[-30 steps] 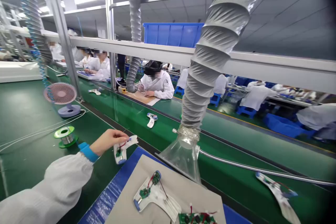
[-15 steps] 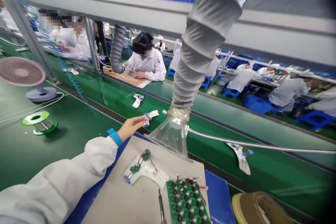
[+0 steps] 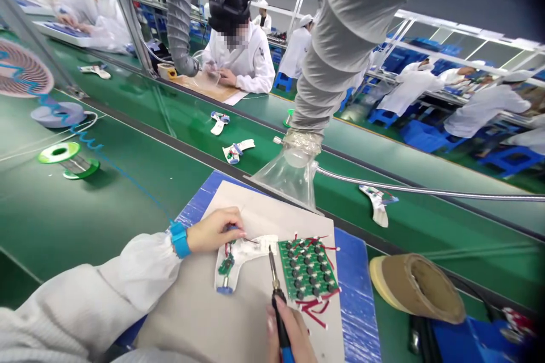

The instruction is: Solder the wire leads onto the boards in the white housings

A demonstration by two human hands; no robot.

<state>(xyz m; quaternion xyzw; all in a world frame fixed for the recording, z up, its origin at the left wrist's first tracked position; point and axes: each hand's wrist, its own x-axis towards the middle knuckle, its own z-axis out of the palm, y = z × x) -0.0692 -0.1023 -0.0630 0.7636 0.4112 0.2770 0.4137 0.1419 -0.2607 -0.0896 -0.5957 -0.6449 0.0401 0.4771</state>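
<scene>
My right hand (image 3: pixel 292 329) is closed around the handle of a soldering iron (image 3: pixel 276 281), whose tip points up at the right end of a white plastic housing (image 3: pixel 247 252). The housing lies on the grey work board (image 3: pixel 183 317) and carries a small green circuit board (image 3: pixel 226 264) with red wires and a blue-capped end (image 3: pixel 224 290). My left hand (image 3: pixel 219 231), wearing a blue wrist strap (image 3: pixel 180 239), has its fingers curled at the housing's upper end and covers that part. A thin dark wire shows beside the fingertips. Touching the housing's right end is a green panel (image 3: pixel 309 269) with black round parts.
A clear fume hood (image 3: pixel 289 178) on a grey duct hangs behind the board. Several similar housings lie on the green belt, one (image 3: pixel 377 204) at right. A solder spool (image 3: pixel 70 160) and fan (image 3: pixel 25 68) stand left; a cardboard roll (image 3: pixel 417 286) lies right. A co-worker (image 3: pixel 238 51) sits opposite.
My left hand has come back from a housing on the belt to the one on the board, which has turned. My right hand has entered, holding the soldering iron. The view has tilted down.
</scene>
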